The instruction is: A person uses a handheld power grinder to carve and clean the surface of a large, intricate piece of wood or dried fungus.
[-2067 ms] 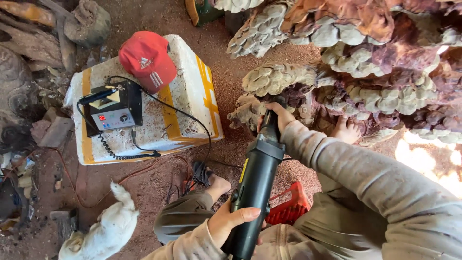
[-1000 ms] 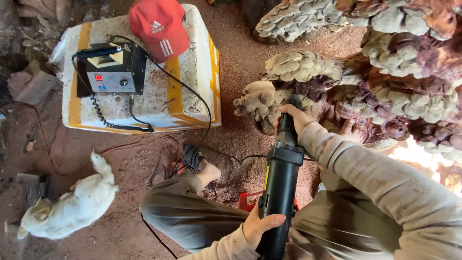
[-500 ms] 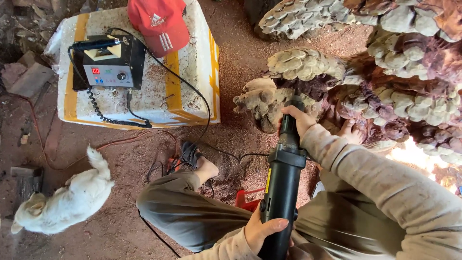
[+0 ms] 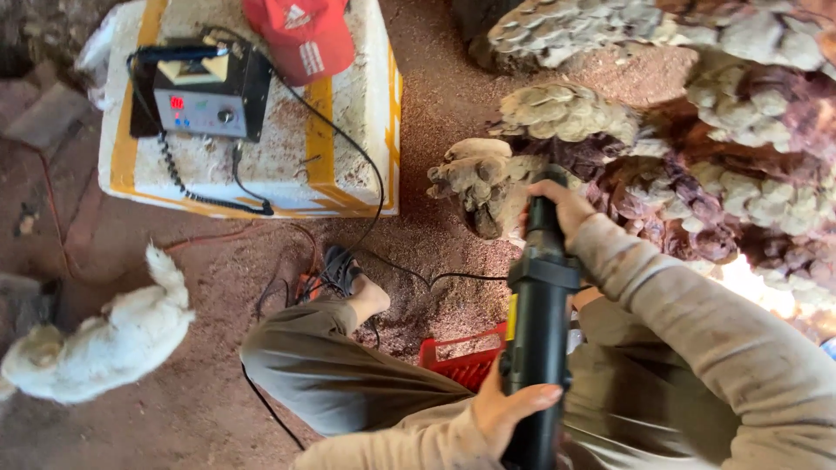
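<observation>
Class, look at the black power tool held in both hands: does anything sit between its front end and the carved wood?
Nothing visible does. The power tool, gripped by the right hand and left hand, points straight at the carved wood.

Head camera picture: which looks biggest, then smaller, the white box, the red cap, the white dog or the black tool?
1. White box
2. Black tool, though nearness to the camera enlarges it
3. White dog
4. Red cap, partly cut off

A dirt-floored carving workshop: sawdust [image 4: 435, 305] everywhere, a gnarled carved root [image 4: 697, 130], and a power controller [image 4: 198, 91] on a foam box [image 4: 348, 165].
</observation>
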